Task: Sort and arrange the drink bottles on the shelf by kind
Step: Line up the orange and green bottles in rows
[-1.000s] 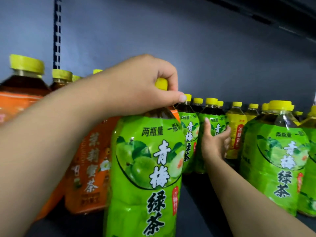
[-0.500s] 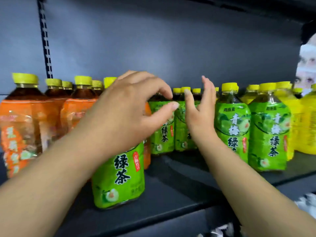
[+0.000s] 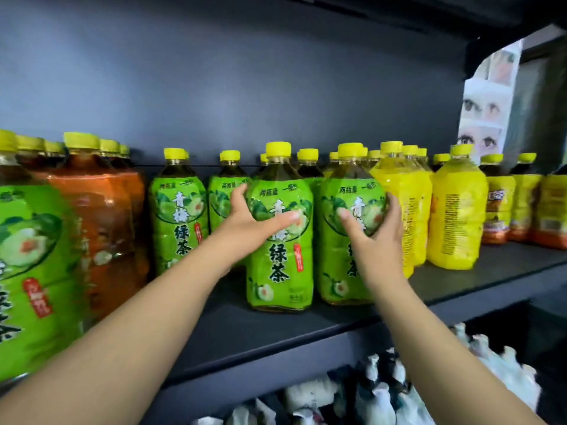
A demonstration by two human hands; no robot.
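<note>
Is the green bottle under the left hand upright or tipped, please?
Upright: the green bottle that the left hand holds stands flat on the shelf, cap uppermost.

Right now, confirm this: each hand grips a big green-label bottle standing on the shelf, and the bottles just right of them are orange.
Wrong colour: the head view shows yellow bottles just right of them, not orange. The left hand and right hand do each grip a big green-label bottle standing on the shelf.
</note>
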